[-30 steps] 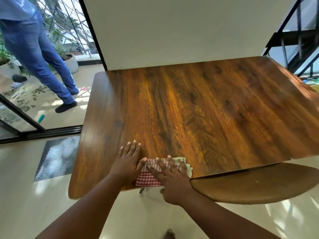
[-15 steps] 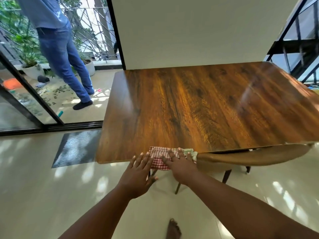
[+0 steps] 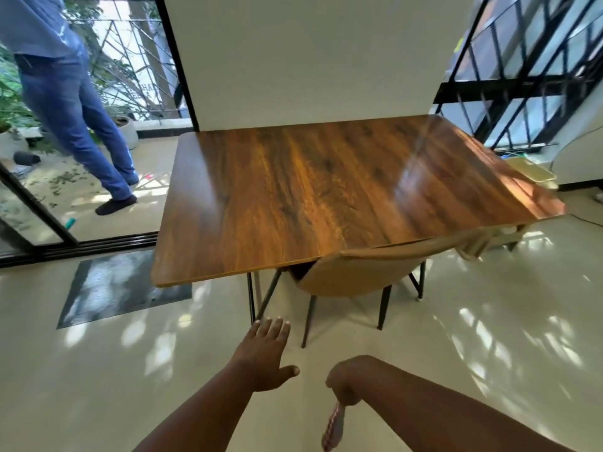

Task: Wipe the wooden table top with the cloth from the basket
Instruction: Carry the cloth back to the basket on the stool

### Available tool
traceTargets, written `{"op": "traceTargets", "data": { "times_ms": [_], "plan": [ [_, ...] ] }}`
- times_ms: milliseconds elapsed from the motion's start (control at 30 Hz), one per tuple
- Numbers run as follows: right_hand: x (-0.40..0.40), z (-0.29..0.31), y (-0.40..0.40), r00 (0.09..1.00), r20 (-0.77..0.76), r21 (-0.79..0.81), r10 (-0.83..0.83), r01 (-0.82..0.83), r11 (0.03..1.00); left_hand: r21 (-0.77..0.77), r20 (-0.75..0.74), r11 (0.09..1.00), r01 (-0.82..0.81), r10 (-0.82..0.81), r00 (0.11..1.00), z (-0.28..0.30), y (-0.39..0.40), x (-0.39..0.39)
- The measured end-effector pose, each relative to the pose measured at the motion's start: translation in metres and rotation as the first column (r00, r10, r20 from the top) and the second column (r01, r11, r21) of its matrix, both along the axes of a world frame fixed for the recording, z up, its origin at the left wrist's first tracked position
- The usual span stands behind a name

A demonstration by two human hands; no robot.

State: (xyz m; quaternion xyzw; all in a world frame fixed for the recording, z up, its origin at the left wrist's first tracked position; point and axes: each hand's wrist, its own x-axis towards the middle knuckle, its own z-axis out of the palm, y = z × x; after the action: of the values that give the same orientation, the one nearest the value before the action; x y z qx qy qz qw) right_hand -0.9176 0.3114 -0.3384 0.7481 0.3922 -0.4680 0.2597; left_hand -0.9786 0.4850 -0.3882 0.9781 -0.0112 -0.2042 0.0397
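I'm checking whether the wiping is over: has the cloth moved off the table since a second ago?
Yes. The cloth has come off the table's near edge, back toward the person; it now hangs from the right hand above the floor.

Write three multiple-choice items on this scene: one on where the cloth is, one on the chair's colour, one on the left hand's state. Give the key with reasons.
1. Where is the cloth?
A. On the table
B. Hanging from the right hand
C. On the chair

2. What colour is the chair?
A. Tan
B. Black
C. Blue

3. How is the left hand?
A. In a fist
B. Holding the cloth
C. Open, fingers straight

Key:
1 B: the right hand grips it below the table, over the floor.
2 A: its shell is tan; only its legs are black.
3 C: its fingers are spread and hold nothing.
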Motion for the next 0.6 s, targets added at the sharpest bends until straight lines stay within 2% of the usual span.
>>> {"op": "traceTargets", "data": {
  "times_ms": [167,300,500,600],
  "plan": [
    [-0.001,0.002,-0.063,0.956,0.039,0.086,-0.291,0.287,0.954,-0.050,-0.092,0.991,0.123,-0.128,0.988,0.009,-0.055,0.016],
    [0.005,-0.005,-0.118,0.905,0.062,0.209,-0.422,0.401,0.892,-0.009,-0.119,0.967,0.253,-0.252,0.960,0.013,-0.107,0.034],
    [0.022,-0.013,-0.215,0.884,0.019,0.316,-0.467,0.437,0.842,0.011,-0.152,0.944,0.330,-0.324,0.934,0.010,-0.205,0.062],
    [0.035,-0.015,-0.278,0.900,0.033,0.328,-0.435,0.402,0.855,0.017,-0.164,0.925,0.379,-0.371,0.914,0.009,-0.262,0.079]
  ]
}}
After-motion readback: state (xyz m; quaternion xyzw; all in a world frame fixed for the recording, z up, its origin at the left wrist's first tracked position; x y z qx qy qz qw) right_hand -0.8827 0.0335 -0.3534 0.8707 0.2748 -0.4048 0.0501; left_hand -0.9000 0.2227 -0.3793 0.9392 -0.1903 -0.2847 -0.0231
